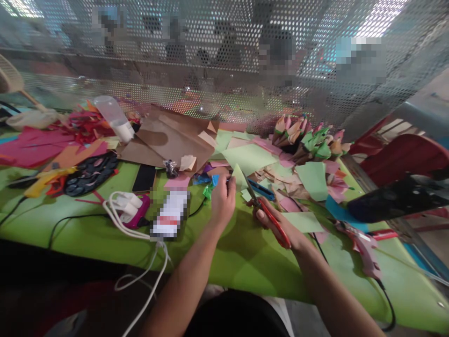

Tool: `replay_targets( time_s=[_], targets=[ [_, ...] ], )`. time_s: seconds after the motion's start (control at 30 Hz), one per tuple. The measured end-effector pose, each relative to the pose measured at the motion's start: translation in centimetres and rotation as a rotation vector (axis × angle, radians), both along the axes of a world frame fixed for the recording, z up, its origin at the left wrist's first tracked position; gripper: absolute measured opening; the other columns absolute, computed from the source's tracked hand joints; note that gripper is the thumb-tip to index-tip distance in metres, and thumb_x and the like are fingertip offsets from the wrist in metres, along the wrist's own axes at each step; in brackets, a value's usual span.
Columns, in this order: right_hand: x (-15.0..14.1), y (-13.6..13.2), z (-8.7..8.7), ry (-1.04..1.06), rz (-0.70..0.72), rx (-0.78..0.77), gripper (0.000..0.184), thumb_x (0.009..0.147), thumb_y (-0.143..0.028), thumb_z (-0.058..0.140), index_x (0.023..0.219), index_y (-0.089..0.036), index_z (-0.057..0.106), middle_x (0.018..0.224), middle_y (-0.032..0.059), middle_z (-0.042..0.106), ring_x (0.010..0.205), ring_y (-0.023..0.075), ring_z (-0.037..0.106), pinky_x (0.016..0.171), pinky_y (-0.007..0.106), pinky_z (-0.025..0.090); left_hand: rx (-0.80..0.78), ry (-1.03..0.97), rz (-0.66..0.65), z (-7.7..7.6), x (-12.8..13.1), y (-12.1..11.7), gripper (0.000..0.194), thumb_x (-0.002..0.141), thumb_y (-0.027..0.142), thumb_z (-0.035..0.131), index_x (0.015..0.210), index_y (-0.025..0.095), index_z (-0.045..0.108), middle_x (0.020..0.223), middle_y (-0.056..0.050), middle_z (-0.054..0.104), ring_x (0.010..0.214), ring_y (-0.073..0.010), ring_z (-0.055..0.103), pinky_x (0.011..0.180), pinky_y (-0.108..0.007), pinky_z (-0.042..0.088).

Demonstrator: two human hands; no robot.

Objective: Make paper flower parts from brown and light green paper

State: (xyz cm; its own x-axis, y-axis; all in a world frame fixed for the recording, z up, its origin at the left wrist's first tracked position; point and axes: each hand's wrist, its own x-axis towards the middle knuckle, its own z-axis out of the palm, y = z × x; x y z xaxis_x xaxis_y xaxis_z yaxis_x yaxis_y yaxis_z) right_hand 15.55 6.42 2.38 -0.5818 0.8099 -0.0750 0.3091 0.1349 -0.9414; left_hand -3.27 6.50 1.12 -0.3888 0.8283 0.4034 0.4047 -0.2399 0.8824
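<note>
My left hand (223, 199) pinches a small folded piece of light green paper (239, 178), its pointed tip upward. Close by on the right, my right hand (268, 216) is wrapped round red-handled scissors (275, 222). The scissor blades point up and left, next to the paper's right edge; I cannot tell whether they touch it. Behind both hands lie light green paper sheets (249, 157) and paper scraps. A blue tool (260, 190), partly hidden, rests just beyond the scissors.
A phone (170, 214) and a pink power strip (135, 210) with white cables lie left. A pink glue gun (363, 245) and dark bottle (393, 199) lie right. Paper flowers (315, 138) stand at the back, beside brown paper (168, 135). A yellow glue gun (45, 180) lies far left.
</note>
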Motion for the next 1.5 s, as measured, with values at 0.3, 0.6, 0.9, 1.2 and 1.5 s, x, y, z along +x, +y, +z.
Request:
replay_targets(
  time_s=[0.3, 0.6, 0.9, 1.2, 1.5],
  targets=[
    [-0.1, 0.1, -0.3, 0.041, -0.011, 0.014, 0.052, 0.088, -0.068, 0.057, 0.117, -0.024, 0.063, 0.072, -0.0003, 0.046, 0.075, 0.0194, 0.052, 0.067, 0.03, 0.048, 0.006, 0.019, -0.009, 0.1, 0.0, 0.1, 0.021, 0.101, 0.039, 0.046, 0.092, 0.022, 0.056, 0.079, -0.003, 0.062, 0.068, -0.0152, 0.056, 0.063, -0.026, 0.038],
    [-0.2, 0.2, -1.4, 0.067, -0.037, -0.065, 0.056, 0.089, -0.07, 0.055, 0.116, -0.021, 0.062, 0.072, -0.0021, 0.046, 0.059, 0.0116, 0.04, 0.051, 0.024, 0.035, 0.019, 0.021, -0.009, 0.0, -0.1, 0.0, 0.025, 0.101, 0.042, 0.043, 0.088, 0.022, 0.052, 0.076, -0.002, 0.059, 0.066, -0.0144, 0.053, 0.062, -0.026, 0.037],
    [-1.0, 0.0, -0.7, 0.1, -0.085, -0.121, 0.06, 0.078, -0.074, 0.063, 0.101, -0.019, 0.062, 0.061, -0.0063, 0.039, 0.048, 0.0086, 0.034, 0.042, 0.022, 0.029, 0.003, -0.057, -0.025, -0.4, 0.0, 0.4, 0.029, 0.1, 0.046, 0.043, 0.083, 0.023, 0.046, 0.074, -0.001, 0.053, 0.068, -0.0152, 0.051, 0.065, -0.027, 0.037],
    [-1.3, 0.3, -1.1, 0.087, -0.153, -0.09, 0.057, 0.076, -0.073, 0.065, 0.095, -0.019, 0.064, 0.061, -0.0045, 0.046, 0.048, 0.0096, 0.039, 0.041, 0.022, 0.031, -0.056, -0.127, -0.005, -0.3, -0.2, 0.5, 0.029, 0.098, 0.046, 0.049, 0.08, 0.023, 0.048, 0.072, 0.001, 0.049, 0.067, -0.015, 0.048, 0.067, -0.027, 0.039],
    [-0.6, 0.4, -0.8, -0.038, -0.103, 0.15, 0.049, 0.086, -0.065, 0.058, 0.106, -0.021, 0.066, 0.09, 0.004, 0.067, 0.072, 0.0188, 0.059, 0.064, 0.029, 0.05, -0.055, -0.156, -0.096, 0.1, 0.1, 0.3, 0.019, 0.098, 0.032, 0.048, 0.082, 0.022, 0.051, 0.075, 0.0, 0.053, 0.071, -0.0158, 0.051, 0.071, -0.027, 0.043]
  ],
)
